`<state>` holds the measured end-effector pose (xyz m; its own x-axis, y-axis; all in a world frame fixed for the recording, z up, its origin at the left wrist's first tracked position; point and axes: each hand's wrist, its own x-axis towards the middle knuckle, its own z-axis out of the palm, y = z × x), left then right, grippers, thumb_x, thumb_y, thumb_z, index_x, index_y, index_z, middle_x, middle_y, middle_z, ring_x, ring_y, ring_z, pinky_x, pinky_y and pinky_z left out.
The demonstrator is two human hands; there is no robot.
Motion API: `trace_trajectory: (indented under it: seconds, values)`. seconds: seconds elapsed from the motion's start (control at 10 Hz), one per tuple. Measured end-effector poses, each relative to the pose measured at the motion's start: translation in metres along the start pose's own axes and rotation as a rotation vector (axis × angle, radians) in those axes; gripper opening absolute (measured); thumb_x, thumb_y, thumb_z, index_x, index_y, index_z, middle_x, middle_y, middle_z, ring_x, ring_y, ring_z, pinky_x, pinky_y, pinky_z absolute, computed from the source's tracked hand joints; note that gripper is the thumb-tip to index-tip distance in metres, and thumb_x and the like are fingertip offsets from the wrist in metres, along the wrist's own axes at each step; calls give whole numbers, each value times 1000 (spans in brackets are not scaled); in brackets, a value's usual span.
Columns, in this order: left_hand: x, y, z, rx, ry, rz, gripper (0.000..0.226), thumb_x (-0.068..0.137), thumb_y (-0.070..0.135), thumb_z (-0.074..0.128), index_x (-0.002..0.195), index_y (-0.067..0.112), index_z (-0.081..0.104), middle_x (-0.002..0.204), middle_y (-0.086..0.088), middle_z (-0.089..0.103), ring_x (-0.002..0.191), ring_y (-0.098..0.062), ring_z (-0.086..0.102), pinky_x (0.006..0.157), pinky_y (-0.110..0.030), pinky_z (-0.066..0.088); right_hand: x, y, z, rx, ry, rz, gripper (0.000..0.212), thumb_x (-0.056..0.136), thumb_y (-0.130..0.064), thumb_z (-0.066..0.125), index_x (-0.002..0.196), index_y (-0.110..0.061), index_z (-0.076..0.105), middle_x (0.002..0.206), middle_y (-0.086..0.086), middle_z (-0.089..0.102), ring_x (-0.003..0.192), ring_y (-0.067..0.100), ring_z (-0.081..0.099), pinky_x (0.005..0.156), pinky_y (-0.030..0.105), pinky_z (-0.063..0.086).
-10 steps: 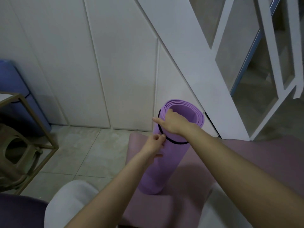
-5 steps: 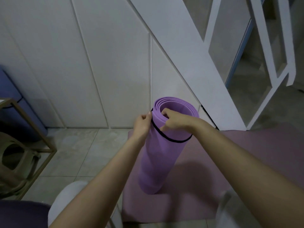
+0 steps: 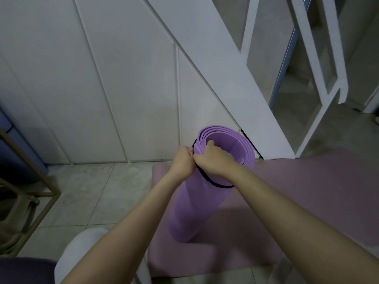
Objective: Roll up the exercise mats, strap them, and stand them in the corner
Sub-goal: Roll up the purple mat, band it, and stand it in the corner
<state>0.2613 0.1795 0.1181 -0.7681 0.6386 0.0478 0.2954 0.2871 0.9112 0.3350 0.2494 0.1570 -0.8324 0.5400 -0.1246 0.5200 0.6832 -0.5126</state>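
A rolled purple mat (image 3: 196, 208) stands on end, tilted, on a flat pink mat (image 3: 297, 201) spread over the floor. A thin black strap (image 3: 207, 179) loops round the roll near its top. My right hand (image 3: 213, 160) grips the top rim of the roll, fingers curled over the edge into the spiral. My left hand (image 3: 182, 160) is curled against the roll's left side at the strap, pinching it as far as I can tell. The two hands touch each other.
White panelled wall (image 3: 102, 78) stands behind. A white slanted stair frame (image 3: 215, 64) rises at right. A gold-framed table with a stool (image 3: 24, 201) sits at left, next to a blue rolled mat (image 3: 12, 152). Tiled floor (image 3: 86, 193) lies between.
The left hand rose from the roll's side up to the strap at the top rim, meeting the right hand. The right hand shifted left along the rim. The roll stayed upright.
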Motion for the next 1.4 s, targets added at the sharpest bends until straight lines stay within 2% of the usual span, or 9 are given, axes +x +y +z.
trace_trajectory:
  seconds: [0.4,0.6,0.7,0.8,0.9,1.0,1.2,1.3,1.4]
  values:
    - [6,-20,-9,340,-102,-79,30,95,-3,33,70,14,33,82,-11,49,84,-27,45,67,-28,28,1,6,1,-172,49,-147,22,97,-34,39,100,-12,39,105,11,58,86,30,49,71,35,36]
    - [-7,-27,1,410,-63,-307,29,97,3,36,120,-9,49,124,-24,55,115,-35,51,75,-29,33,-4,15,-9,-136,-29,-211,20,92,-32,49,90,-13,44,92,6,55,84,28,51,70,35,39]
    - [-8,-47,6,495,-72,-290,30,94,2,39,117,-9,55,121,-23,58,112,-36,54,88,-33,40,-7,17,-13,-140,-49,-241,20,90,-30,54,86,-12,46,89,6,57,83,28,53,68,35,39]
    - [0,-73,14,154,123,-334,28,92,1,41,114,-12,53,114,-29,59,105,-40,58,86,-40,48,-9,19,-15,-150,-64,-267,21,89,-28,56,79,-14,43,81,1,54,77,24,50,64,33,36]
    - [-19,-65,18,162,67,-296,15,95,3,36,98,-4,48,111,-31,56,105,-42,54,84,-41,43,-9,29,-16,-82,-91,-292,14,87,-22,58,79,-14,49,79,2,56,78,26,53,65,35,38]
    - [-32,-57,23,102,67,-252,16,100,9,32,98,1,46,98,-17,50,96,-29,51,66,-28,27,-8,41,-19,21,-87,-314,23,87,-12,60,110,-13,61,104,3,66,96,23,59,84,38,47]
    - [-18,-50,23,-259,198,-288,21,91,11,49,74,17,36,70,-6,45,76,-23,45,65,-36,39,-3,52,-26,114,31,-384,46,83,10,53,121,-14,62,114,1,65,107,17,57,94,32,47]
    - [-15,-42,19,-327,283,-187,24,85,6,55,74,17,37,71,-9,47,72,-24,47,67,-44,42,5,48,-29,78,120,-460,55,74,18,47,115,-13,66,108,4,67,103,20,58,91,38,48]
    - [-18,-34,14,-244,370,-27,21,83,3,61,85,15,43,87,-10,52,75,-21,49,72,-34,48,18,43,-28,-16,136,-518,53,75,16,48,115,-13,66,109,6,66,104,24,53,91,39,45]
